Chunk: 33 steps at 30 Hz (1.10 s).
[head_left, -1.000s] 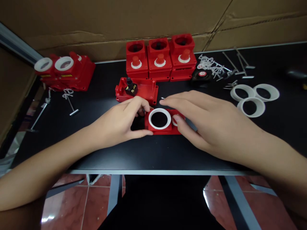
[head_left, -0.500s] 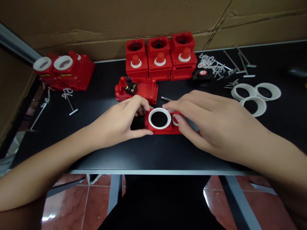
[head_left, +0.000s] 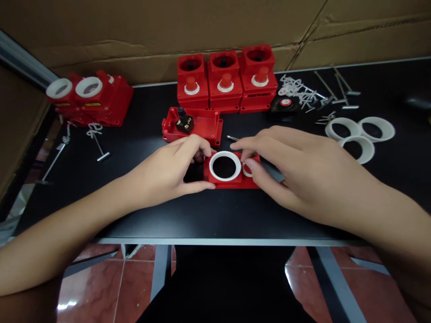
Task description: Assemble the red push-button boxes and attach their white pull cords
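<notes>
A red plastic cover (head_left: 232, 184) lies near the table's front edge, with a large white ring (head_left: 211, 167) seated around its dark round opening. My left hand (head_left: 171, 168) grips the cover's left end, thumb in front and fingers behind. At the right end, thumb and bent fingers of my right hand (head_left: 299, 175) pinch at a small white ring (head_left: 247, 175) with red inside it; the fingertips partly hide it. A thin metal rod tip (head_left: 232, 138) pokes out behind my right hand. Just behind sits an open red box base (head_left: 205, 128) holding a black switch block (head_left: 184, 122).
Three red boxes with red caps (head_left: 225, 81) line the back. More red boxes with white rings (head_left: 117, 101) stand at left, with T-shaped metal rods (head_left: 103, 157) on cords. Loose white rings (head_left: 368, 150), tangled white cords (head_left: 294, 85) and metal T-rods (head_left: 350, 107) lie at right.
My right fingers have shifted slightly, the index finger lifting off the cover while thumb and another finger close at the small ring. My left hand and the cover stay put.
</notes>
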Motion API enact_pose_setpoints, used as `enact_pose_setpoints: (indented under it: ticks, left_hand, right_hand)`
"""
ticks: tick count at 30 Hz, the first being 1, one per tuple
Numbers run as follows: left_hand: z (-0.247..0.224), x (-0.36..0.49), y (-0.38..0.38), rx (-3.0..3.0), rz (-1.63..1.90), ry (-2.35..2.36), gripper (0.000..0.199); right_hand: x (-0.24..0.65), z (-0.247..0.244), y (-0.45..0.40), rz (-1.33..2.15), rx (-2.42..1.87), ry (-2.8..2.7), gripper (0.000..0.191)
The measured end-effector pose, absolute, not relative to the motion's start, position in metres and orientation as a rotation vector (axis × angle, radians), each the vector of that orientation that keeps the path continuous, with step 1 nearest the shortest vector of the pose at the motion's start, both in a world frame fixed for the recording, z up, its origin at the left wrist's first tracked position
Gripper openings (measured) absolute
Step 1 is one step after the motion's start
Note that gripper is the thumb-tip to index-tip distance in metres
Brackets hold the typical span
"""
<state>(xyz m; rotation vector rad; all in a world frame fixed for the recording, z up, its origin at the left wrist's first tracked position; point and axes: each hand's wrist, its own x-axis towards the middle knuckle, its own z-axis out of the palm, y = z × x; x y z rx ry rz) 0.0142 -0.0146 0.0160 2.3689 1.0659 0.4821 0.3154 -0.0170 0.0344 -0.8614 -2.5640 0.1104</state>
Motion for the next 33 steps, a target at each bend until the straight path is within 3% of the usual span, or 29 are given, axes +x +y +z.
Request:
enact_pose_setpoints:
  ticks: [8, 23, 33]
  left_hand:
    - [0.015, 0.014, -0.014, 2.422, 0.532, 1.006, 0.047]
    - [0.012, 0.014, -0.016, 2.477, 0.573, 0.951, 0.047]
    - [0.012, 0.015, -0.016, 2.482, 0.565, 0.931, 0.049]
  right_hand:
    - [0.309, 0.028, -0.016, 0.317, -0.760, -2.598, 0.041]
    - [0.309, 0.023, -0.018, 0.003, -0.731, -2.578, 0.040]
    - [0.312, 0.033, -0.020, 0.169, -0.751, -2.628, 0.041]
